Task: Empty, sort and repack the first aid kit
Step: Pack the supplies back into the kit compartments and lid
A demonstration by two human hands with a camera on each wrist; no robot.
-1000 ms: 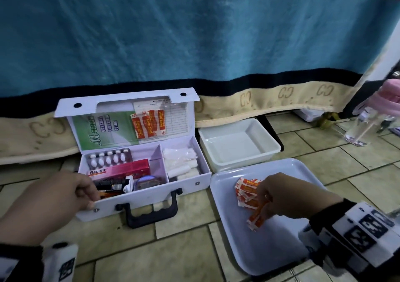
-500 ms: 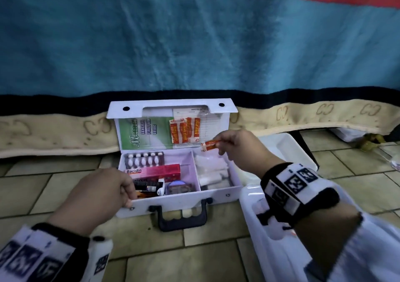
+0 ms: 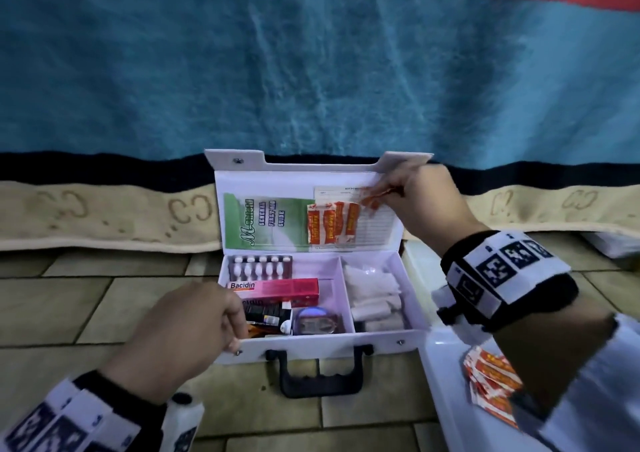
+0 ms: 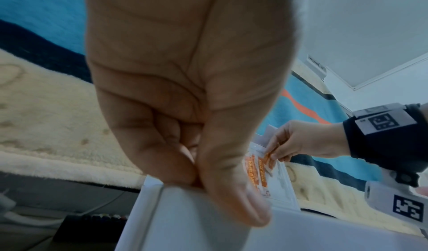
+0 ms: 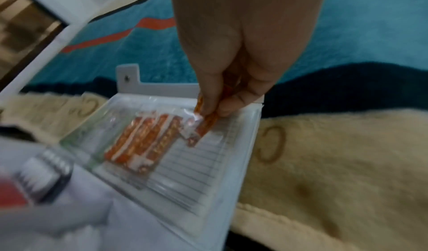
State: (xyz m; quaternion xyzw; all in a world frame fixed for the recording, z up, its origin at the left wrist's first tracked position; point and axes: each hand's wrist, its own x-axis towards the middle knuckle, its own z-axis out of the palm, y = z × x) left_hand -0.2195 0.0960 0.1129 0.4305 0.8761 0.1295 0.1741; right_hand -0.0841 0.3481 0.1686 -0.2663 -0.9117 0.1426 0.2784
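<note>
Tiled floor (image 3: 86, 306) holds white first aid kit (image 3: 311, 347), lid upright, compartments packed.

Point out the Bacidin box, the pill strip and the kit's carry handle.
Bacidin box (image 3: 277, 288): head view, middle of its pink top face.
Pill strip (image 3: 259, 266): head view, among the white pills.
Carry handle (image 3: 320, 382): head view, its black grip bar.

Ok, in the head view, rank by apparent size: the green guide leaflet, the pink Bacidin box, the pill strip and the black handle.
1. green guide leaflet
2. black handle and pink Bacidin box: too alike to rank, and the handle is nearer the camera
3. pill strip
</note>
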